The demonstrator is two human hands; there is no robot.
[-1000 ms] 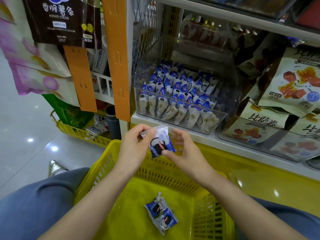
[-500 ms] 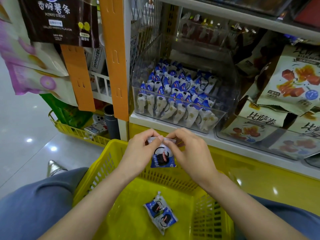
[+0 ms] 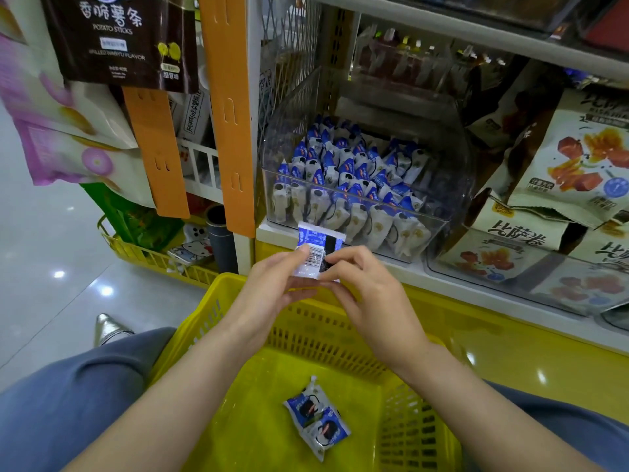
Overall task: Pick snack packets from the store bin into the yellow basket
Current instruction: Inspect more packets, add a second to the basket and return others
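A blue and white snack packet (image 3: 318, 245) is held upright between both hands above the far rim of the yellow basket (image 3: 238, 420), its barcode side facing me. My left hand (image 3: 272, 284) pinches its left edge with thumb and fingers. My right hand (image 3: 367, 294) pinches its right edge. Two more of the same packets (image 3: 316, 419) lie on the basket floor. Just beyond the hands, on the shelf, stands the clear store bin (image 3: 357, 229), holding several rows of such packets.
Larger snack bags (image 3: 571, 165) fill clear trays to the right of the bin. An orange shelf post (image 3: 228, 114) rises at the left, with hanging bags (image 3: 119, 39) beside it. A second yellow basket (image 3: 149, 257) sits on the floor at left. My knees flank the basket.
The packet has been turned over between the two hands, from picture side facing me to barcode side, and now stands a little higher. The basket and its two packets stay put.
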